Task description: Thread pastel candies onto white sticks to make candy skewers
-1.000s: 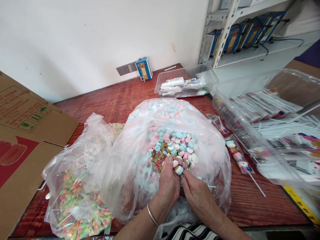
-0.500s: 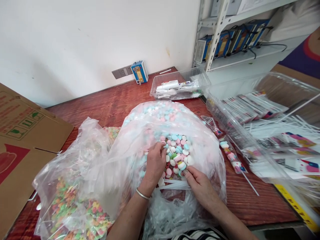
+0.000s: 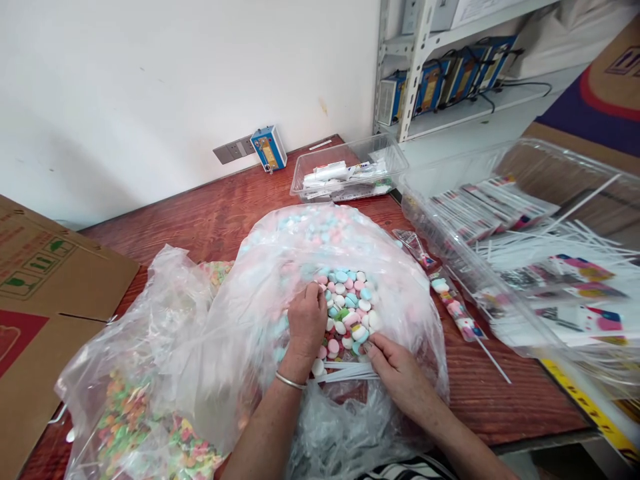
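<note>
Nearest the body, crumpled clear plastic [image 3: 345, 427] lies at 6 o'clock from the loose candies, and a bag of gummies [image 3: 135, 427] slumps at 8 o'clock. Just past the crumpled plastic, a few white sticks [image 3: 350, 372] lie crosswise; the hands covered that spot a second ago, and now they show plainly. At 4 o'clock the right grip [image 3: 403, 373] is closed to a fingertip pinch on the near end of what looks like a row of candies [image 3: 358, 330], the row pointing off toward 11 o'clock; whether a stick runs through it is hidden. The left grip [image 3: 306, 323], which was cupped against the right one a second ago, has parted from it and now sits at 9 o'clock, fingers curled down into the edge of the heap; I cannot tell whether it has hold of a piece. That parting seems to split the work: one side keeps the row steady while the other is among the loose candies [image 3: 341, 289], the pink, white and blue pieces in the mouth of the big bag [image 3: 415, 300]. Beyond, a wrapped candy stick [image 3: 456, 310] lies on the bench [image 3: 500, 413] at 3 o'clock, near the large clear tub [image 3: 483, 293], with a small tub [image 3: 305, 175] farthest off at 12.
</note>
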`<state>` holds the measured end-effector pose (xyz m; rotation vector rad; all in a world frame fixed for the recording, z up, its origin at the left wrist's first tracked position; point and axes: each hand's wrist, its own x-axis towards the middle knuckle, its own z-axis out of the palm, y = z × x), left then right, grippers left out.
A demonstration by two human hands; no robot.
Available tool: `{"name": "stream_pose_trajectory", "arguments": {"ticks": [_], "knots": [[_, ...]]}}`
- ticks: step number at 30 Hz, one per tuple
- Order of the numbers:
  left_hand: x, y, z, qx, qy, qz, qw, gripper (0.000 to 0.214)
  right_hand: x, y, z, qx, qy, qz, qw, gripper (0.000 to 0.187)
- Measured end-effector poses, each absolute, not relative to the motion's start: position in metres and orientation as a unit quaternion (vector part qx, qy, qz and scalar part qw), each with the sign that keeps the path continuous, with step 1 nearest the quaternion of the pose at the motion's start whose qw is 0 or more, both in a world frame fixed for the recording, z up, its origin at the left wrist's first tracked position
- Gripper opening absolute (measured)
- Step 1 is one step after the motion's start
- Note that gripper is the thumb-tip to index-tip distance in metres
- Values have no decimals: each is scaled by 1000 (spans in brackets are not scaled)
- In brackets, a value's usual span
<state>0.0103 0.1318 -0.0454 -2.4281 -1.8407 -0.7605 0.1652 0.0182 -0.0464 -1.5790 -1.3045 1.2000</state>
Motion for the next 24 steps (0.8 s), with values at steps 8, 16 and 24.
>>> {"name": "stream_pose_trajectory", "arguments": {"ticks": [8,16,24], "knots": [[13,122,-32,-799,-550,-235,-66,11,166,19,-47,-612,-508,468,385,26],[13,127,-35,-786,-550,-253,-122,29,165,18,-54,-609,-510,478,375,29],[13,117,-24,-579,-531,-427,-448,28,166,27,-32,-604,-458,475,447,25]]}}
